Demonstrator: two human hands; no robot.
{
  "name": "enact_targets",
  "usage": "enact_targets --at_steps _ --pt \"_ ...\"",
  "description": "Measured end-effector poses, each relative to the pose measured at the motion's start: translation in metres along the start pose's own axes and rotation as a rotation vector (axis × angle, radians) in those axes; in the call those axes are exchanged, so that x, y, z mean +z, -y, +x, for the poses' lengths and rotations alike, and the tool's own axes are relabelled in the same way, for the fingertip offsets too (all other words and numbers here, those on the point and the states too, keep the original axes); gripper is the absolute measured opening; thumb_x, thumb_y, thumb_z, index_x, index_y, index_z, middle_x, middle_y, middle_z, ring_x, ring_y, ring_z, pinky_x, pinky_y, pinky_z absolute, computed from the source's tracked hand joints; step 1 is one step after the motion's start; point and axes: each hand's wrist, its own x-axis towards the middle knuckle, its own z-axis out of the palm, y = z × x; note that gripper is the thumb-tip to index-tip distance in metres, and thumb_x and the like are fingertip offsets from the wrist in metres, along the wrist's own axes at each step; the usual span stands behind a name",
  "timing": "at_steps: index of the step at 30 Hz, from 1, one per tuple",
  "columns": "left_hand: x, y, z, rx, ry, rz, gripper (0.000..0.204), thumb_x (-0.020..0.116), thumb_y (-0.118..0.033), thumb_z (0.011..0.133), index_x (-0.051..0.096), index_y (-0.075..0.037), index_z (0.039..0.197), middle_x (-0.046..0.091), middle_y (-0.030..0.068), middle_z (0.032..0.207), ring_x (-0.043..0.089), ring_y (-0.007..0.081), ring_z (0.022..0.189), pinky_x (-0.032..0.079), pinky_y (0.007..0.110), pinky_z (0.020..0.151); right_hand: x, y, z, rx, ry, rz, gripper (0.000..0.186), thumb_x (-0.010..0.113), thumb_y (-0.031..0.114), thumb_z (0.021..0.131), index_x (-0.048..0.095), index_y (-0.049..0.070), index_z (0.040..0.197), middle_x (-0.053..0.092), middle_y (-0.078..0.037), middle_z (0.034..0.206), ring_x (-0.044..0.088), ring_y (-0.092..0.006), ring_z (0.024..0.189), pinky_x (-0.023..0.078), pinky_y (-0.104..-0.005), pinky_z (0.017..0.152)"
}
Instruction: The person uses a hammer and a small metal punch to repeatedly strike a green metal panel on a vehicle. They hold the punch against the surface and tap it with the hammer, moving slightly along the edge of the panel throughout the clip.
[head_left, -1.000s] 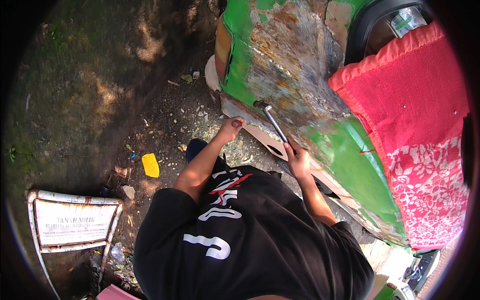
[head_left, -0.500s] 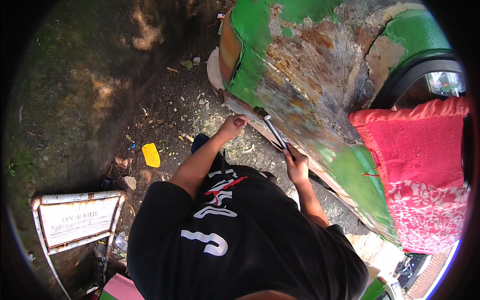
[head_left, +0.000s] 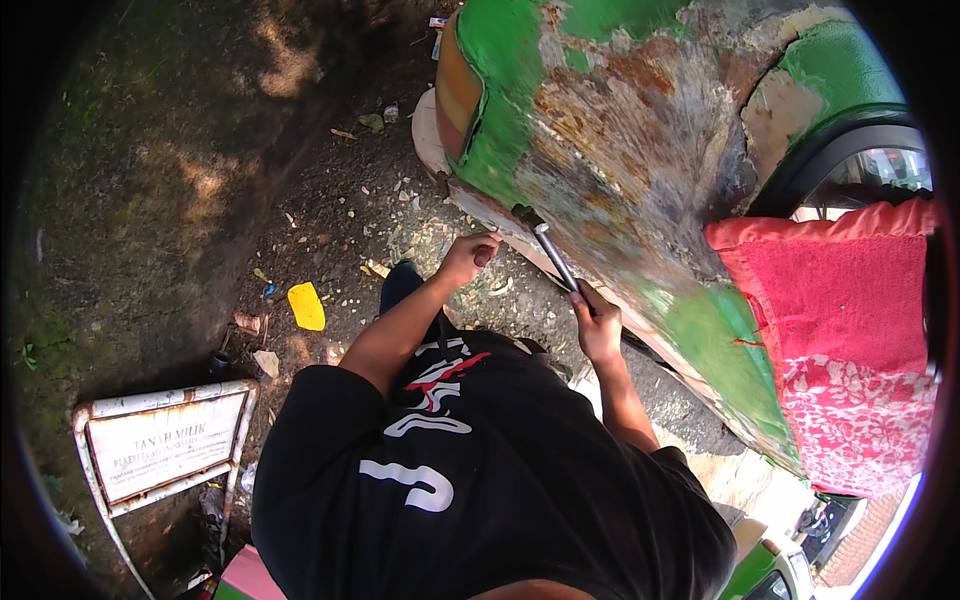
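My left hand (head_left: 465, 262) is closed around something with a rounded brown end (head_left: 484, 256), which looks like a tool handle; the rest of it is hidden in my fist. My right hand (head_left: 600, 328) grips a hammer (head_left: 556, 259) by the lower part of its metal-coloured shaft. The hammer's dark head points up and left, close to the lower edge of a vehicle's body panel (head_left: 640, 150). That panel is green, with a wide stripped area of bare, rusty and greyish metal. My left fist is just left of the hammer head, near the panel's edge.
A red and white patterned cloth (head_left: 830, 310) hangs over the vehicle at right, below a dark-framed window or lamp (head_left: 880, 165). A rusty-framed white sign (head_left: 165, 440) stands at lower left. On the littered dirt lies a yellow scrap (head_left: 306, 306). Trees' shade dapples the ground.
My left fist has turned slightly, with the brown end now lower in it. The hammer stays at nearly the same spot by the panel. The whole view has shifted a little.
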Motion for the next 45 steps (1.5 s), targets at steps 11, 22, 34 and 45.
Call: enact_targets --at_steps 11,22,34,45 --pt "0.02 0.018 0.006 0.068 -0.19 -0.055 0.021 0.057 0.008 0.082 0.066 -0.001 0.1 0.064 0.0074 0.09 0.057 0.0165 0.072 0.048 0.029 0.068 0.0 0.006 -0.039 -0.354 0.043 0.016 0.025 0.067 0.012 0.088 0.068 0.008 0.112 0.057 -0.011 0.067 0.058 -0.0269 0.054 0.045 -0.0363 0.054" --pt "0.027 0.033 -0.001 -0.063 -0.201 0.003 0.019 0.061 -0.006 0.088 0.063 0.004 0.105 0.061 0.0098 0.095 0.058 0.0185 0.081 0.047 0.03 0.074 -0.002 -0.004 -0.052 -0.274 0.024 -0.002 0.025 0.067 0.013 0.089 0.069 0.007 0.113 0.061 -0.011 0.069 0.06 -0.0262 0.055 0.045 -0.0357 0.053" --pt "0.038 0.026 -0.003 0.027 -0.303 0.443 0.021 0.061 0.002 0.077 0.066 -0.006 0.096 0.065 0.0084 0.107 0.066 0.0246 0.094 0.054 0.034 0.078 0.014 -0.037 -0.06 -0.245 -0.053 -0.177 0.027 0.066 0.016 0.089 0.066 0.005 0.114 0.064 -0.014 0.075 0.063 -0.0315 0.058 0.049 -0.0388 0.052" --pt "0.029 0.039 -0.011 0.161 -0.227 0.037 0.024 0.055 0.01 0.08 0.065 -0.001 0.099 0.063 0.01 0.103 0.063 0.0186 0.079 0.052 0.028 0.067 0.01 -0.035 -0.078 -0.072 0.004 -0.081 0.03 0.065 0.02 0.092 0.066 0.001 0.115 0.067 -0.017 0.079 0.067 -0.0292 0.064 0.051 -0.036 0.06"
